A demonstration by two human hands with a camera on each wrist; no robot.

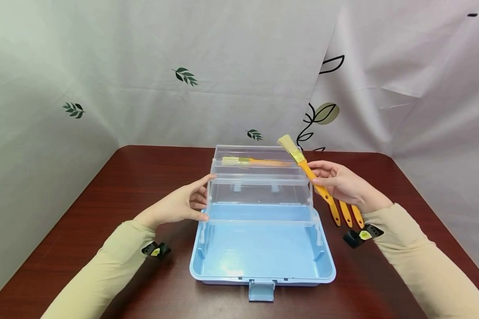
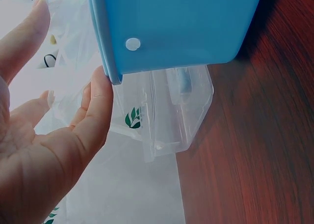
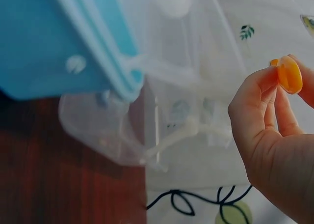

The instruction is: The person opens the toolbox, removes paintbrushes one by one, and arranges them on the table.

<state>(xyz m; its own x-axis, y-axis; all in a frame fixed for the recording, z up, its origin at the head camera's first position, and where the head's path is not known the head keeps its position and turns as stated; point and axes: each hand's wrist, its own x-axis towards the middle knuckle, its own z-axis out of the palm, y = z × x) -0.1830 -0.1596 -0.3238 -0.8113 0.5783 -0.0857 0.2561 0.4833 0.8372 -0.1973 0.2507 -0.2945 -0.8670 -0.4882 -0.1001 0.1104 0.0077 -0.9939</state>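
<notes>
A light blue case (image 1: 259, 252) stands open on the table, with clear plastic trays (image 1: 259, 191) raised in tiers at its back. In an upper tray lies a paintbrush (image 1: 263, 162) with an orange handle and pale bristles. My right hand (image 1: 345, 184) pinches another orange-handled paintbrush (image 1: 296, 155) by its handle, bristles up and to the left, at the right of the trays. The handle's end (image 3: 289, 75) shows between thumb and fingers in the right wrist view. At the trays' left side my left hand (image 1: 177, 204) rests with thumb and forefinger spread apart.
Several orange brush handles (image 1: 346, 215) lie on the dark red-brown table (image 1: 155, 164) to the right of the case, partly hidden by my right hand. The blue latch (image 1: 261, 291) hangs down at the front. A white leaf-patterned cloth (image 1: 223, 106) surrounds the table.
</notes>
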